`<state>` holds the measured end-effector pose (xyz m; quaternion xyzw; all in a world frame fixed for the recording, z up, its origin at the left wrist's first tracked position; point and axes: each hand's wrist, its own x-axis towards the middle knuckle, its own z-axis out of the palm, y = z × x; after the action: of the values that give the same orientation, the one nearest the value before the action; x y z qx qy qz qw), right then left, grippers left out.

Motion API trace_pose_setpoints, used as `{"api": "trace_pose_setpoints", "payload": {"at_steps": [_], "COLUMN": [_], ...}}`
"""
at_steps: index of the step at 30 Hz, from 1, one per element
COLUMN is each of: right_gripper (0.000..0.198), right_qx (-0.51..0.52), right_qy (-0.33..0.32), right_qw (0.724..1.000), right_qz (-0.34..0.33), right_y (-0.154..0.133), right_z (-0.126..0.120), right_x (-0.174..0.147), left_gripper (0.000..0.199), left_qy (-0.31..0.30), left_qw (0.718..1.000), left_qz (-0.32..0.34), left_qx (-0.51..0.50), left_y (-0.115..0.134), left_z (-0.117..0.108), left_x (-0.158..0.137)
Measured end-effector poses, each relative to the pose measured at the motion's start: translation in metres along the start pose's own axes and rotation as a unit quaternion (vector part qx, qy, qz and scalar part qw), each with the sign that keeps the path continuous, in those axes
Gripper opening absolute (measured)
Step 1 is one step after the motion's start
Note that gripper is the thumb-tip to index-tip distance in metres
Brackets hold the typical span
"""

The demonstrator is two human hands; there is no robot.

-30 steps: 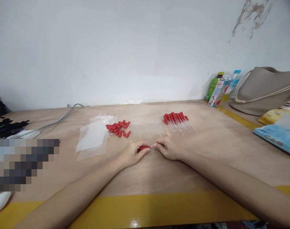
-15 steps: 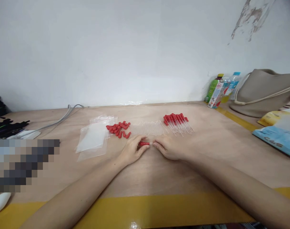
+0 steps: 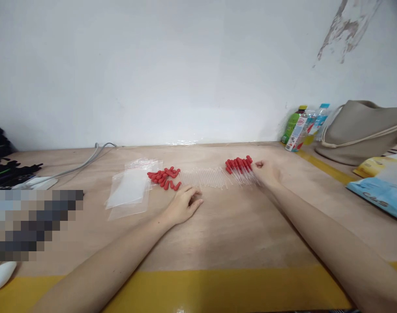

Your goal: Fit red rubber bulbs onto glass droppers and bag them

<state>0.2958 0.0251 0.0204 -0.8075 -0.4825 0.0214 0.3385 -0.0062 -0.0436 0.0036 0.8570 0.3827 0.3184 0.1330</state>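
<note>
My left hand [image 3: 184, 205] rests on the table with its fingers curved and apart, nothing between them. It lies just below a heap of red rubber bulbs [image 3: 164, 177] and a row of thin clear tubes [image 3: 203, 177]. My right hand [image 3: 266, 171] is at the right end of a pile of droppers [image 3: 239, 165], clear tubes with red bulbs fitted on them. Its thumb and fingers pinch a dropper [image 3: 258, 164], of which a bit of red bulb shows; the rest is mostly hidden by the hand.
Clear zip bags [image 3: 128, 191] lie left of the bulbs. A grey cable [image 3: 84, 161] runs along the back left. Bottles [image 3: 298, 129], a grey-beige bag [image 3: 364, 132] and a blue and yellow packet [image 3: 381, 191] stand or lie at the right. Yellow tape [image 3: 198, 289] covers the front edge.
My right hand has moved right from the middle to the dropper pile, carrying the dropper. My left hand has let go of its red bulb and stays in place, fingers apart.
</note>
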Motion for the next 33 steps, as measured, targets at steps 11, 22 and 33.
{"api": "trace_pose_setpoints", "payload": {"at_steps": [11,22,33], "right_gripper": [0.026,0.022,0.024], "right_qx": [-0.004,-0.12,-0.154], "right_qy": [0.024,-0.047,-0.054], "right_qw": [0.996,0.954,0.945], "right_qz": [-0.088,-0.272,-0.284], "right_y": [-0.004,-0.046,-0.058], "right_z": [0.008,0.026,0.017], "right_x": [-0.015,-0.052,-0.065], "left_gripper": [0.017,0.014,0.016], "left_qy": [0.037,0.139,0.17], "left_qw": [0.996,0.942,0.939], "left_qz": [-0.019,-0.104,-0.098], "left_qx": [0.073,0.289,0.283], "left_y": [-0.001,-0.036,-0.023], "left_z": [-0.005,-0.025,-0.022], "left_x": [0.002,0.008,0.006]}}
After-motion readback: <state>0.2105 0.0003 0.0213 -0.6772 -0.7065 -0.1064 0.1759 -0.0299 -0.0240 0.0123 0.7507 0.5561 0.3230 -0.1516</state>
